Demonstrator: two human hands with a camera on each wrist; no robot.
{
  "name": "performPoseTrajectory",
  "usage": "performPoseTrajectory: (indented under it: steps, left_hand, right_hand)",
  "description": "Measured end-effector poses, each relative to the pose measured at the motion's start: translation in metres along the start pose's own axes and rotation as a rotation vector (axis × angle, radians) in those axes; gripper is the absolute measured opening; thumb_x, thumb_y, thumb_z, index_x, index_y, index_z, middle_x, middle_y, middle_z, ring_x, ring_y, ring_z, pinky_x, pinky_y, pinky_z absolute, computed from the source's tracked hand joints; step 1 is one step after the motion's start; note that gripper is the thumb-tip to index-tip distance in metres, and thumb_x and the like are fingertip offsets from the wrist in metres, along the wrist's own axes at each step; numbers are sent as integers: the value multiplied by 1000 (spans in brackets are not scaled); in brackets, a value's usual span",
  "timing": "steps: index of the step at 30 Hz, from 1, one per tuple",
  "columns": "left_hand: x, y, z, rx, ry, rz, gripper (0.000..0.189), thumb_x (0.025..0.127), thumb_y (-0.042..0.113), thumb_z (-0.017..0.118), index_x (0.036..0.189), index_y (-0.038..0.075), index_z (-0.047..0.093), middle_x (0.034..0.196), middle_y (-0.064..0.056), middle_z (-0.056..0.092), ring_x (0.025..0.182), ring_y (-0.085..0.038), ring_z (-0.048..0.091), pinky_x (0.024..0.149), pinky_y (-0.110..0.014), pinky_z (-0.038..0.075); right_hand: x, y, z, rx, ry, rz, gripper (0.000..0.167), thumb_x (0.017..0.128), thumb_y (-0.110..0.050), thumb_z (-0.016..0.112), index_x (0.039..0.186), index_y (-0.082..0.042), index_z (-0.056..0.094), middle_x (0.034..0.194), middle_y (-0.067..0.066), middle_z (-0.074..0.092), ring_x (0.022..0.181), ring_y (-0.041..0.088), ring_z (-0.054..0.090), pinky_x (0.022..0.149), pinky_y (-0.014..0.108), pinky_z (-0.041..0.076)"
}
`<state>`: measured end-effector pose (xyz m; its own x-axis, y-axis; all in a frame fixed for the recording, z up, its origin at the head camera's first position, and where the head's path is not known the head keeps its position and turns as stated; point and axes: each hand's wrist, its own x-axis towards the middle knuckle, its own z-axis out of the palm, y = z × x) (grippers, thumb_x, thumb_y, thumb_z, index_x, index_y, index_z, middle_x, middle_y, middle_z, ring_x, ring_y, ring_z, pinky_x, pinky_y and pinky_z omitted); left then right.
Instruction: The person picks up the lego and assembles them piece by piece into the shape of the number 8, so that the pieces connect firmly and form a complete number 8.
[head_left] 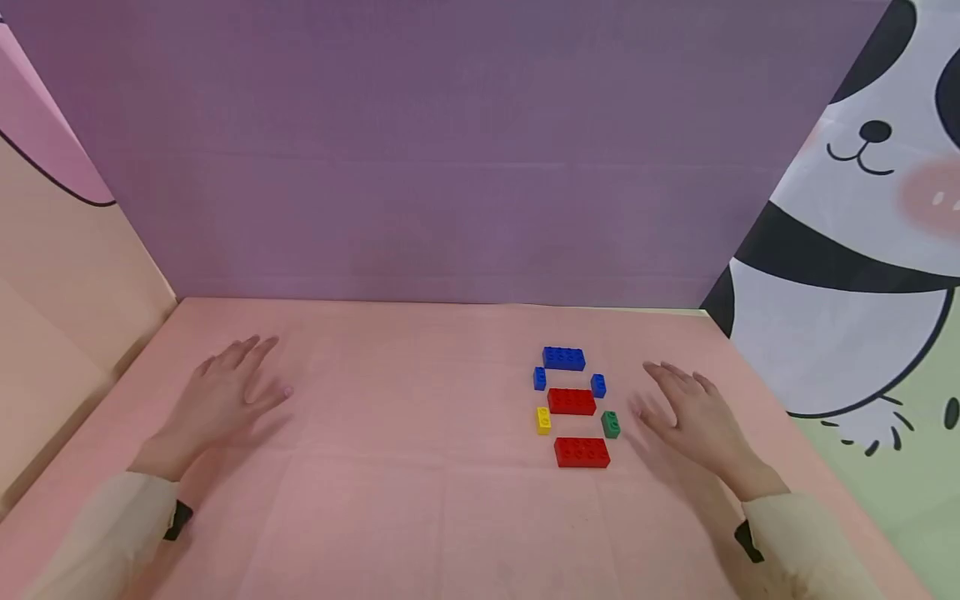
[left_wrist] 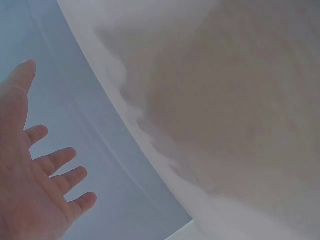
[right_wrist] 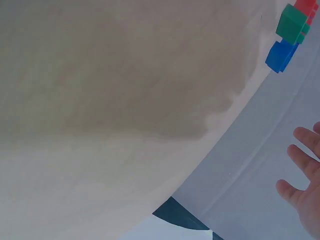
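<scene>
My left hand point(head_left: 217, 400) hovers over the left part of the table, fingers spread and holding nothing; the left wrist view shows its palm side point(left_wrist: 30, 180). My right hand point(head_left: 693, 417), also with nothing in it, is held just right of a group of toy bricks. Nearest to it are a small green brick point(head_left: 611, 424) and a small blue brick point(head_left: 597, 385). The group runs from a large blue brick point(head_left: 564, 358) at the back, past another small blue brick point(head_left: 539, 378), a red brick point(head_left: 572, 402) and a small yellow brick point(head_left: 543, 420), to a front red brick point(head_left: 582, 452).
A pink cloth covers the table point(head_left: 375, 500). Behind it rises a purple backdrop point(head_left: 450, 150). On the right hangs a panda-print cloth point(head_left: 847, 333), and a beige panel point(head_left: 67, 317) borders the left side.
</scene>
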<state>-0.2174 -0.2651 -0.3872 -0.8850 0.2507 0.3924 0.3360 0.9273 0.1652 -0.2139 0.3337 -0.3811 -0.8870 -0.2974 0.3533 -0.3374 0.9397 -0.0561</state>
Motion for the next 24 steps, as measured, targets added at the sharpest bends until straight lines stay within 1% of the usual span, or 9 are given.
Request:
performPoseTrajectory:
  steps: [3, 8, 13, 20, 24]
  left_hand:
    - [0, 3, 1, -5, 2, 21, 75, 80, 46, 63, 138, 8, 35, 134, -27, 41, 120, -47, 38, 96, -59, 29]
    - [1, 9, 5, -2, -10, 43, 73, 81, 46, 63, 138, 9, 36, 134, -25, 42, 119, -45, 41, 96, -57, 31]
    - [2, 18, 10, -20, -20, 67, 72, 79, 44, 66, 137, 10, 39, 132, -22, 45, 117, -42, 45, 95, -57, 33]
    - [5, 33, 13, -26, 6, 151, 70, 77, 42, 69, 133, 8, 44, 126, -21, 51, 112, -42, 50, 92, -55, 38]
    - [8, 41, 16, -54, 6, 174, 69, 76, 41, 69, 132, 8, 45, 126, -18, 52, 112, -39, 51, 92, -53, 39]
  right_hand:
    - [-2, -3, 1, 0, -2, -2, 59, 81, -34, 64, 130, -6, 45, 128, 21, 50, 118, 40, 44, 98, 61, 27]
    - [-5, -8, 2, 11, -7, -15, 59, 81, -33, 65, 130, -7, 45, 126, 18, 53, 116, 37, 47, 98, 60, 28]
    - [-8, -12, 3, 22, -6, -37, 58, 80, -33, 67, 129, -8, 47, 123, 16, 56, 113, 35, 49, 97, 59, 30]
    - [-11, -17, 2, 33, 12, -96, 58, 76, -30, 71, 125, -8, 51, 118, 15, 59, 107, 34, 54, 94, 58, 33]
    - [-12, -20, 3, 46, 11, -116, 56, 75, -29, 72, 123, -8, 52, 116, 14, 60, 105, 32, 55, 93, 56, 35]
